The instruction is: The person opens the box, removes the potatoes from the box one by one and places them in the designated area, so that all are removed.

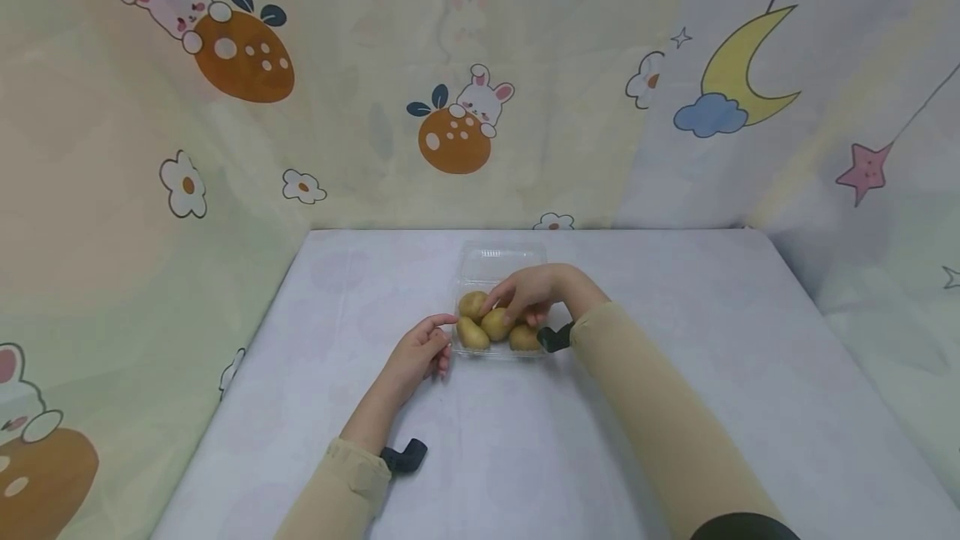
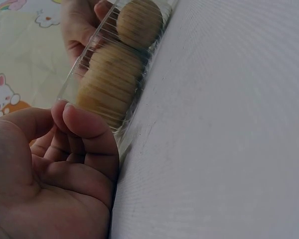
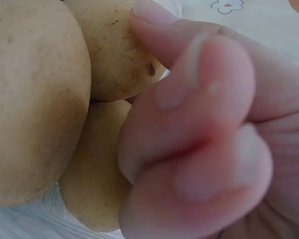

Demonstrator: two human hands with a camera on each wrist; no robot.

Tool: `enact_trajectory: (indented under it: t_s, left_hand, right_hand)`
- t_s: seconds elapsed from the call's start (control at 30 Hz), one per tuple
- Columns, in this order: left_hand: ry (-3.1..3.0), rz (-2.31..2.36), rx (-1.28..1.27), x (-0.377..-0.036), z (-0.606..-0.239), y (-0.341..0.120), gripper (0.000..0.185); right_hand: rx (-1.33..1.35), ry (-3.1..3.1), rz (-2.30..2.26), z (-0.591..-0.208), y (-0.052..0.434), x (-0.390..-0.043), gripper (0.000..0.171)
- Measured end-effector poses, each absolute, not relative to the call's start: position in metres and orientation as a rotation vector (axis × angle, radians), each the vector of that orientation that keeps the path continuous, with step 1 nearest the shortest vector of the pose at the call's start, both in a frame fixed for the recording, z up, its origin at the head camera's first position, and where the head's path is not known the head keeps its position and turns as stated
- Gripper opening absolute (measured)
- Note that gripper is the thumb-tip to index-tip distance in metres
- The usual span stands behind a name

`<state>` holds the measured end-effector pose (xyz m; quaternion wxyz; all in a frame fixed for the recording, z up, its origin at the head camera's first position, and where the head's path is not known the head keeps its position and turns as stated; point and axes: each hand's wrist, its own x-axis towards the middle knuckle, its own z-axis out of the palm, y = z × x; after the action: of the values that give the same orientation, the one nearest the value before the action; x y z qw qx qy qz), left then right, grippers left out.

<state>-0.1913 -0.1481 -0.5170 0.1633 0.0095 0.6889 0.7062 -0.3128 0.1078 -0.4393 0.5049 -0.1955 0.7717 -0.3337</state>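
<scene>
A clear plastic clamshell box [image 1: 491,354] sits on the white table with its lid thrown back, and several potatoes [image 1: 472,333] lie inside. My right hand [image 1: 536,288] reaches down into it from the right. Its thumb and index finger grip a potato [image 1: 496,325] near the middle; in the right wrist view the other fingers are curled beside a nearer potato [image 3: 35,104]. At the left rim, my left hand [image 1: 418,354] pinches the box edge between fingertips. The left wrist view shows those fingertips together at the box corner, with potatoes behind the ribbed wall [image 2: 109,82].
The raised lid [image 1: 502,257] leans toward the table's back edge. A patterned cloth backdrop [image 1: 360,107] stands behind the table and on both sides. Black wrist mounts [image 1: 405,457] stick out from both sleeves.
</scene>
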Motion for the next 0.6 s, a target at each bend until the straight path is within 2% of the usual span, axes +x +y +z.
enact_trajectory:
  t_s: [0.6]
  left_hand:
    - [1.974,2.012,0.027,-0.192,-0.5193,-0.1479,0.031]
  right_hand:
    - [-0.526,1.894,-0.792,-0.4404,0.1086,-0.3119,0.038]
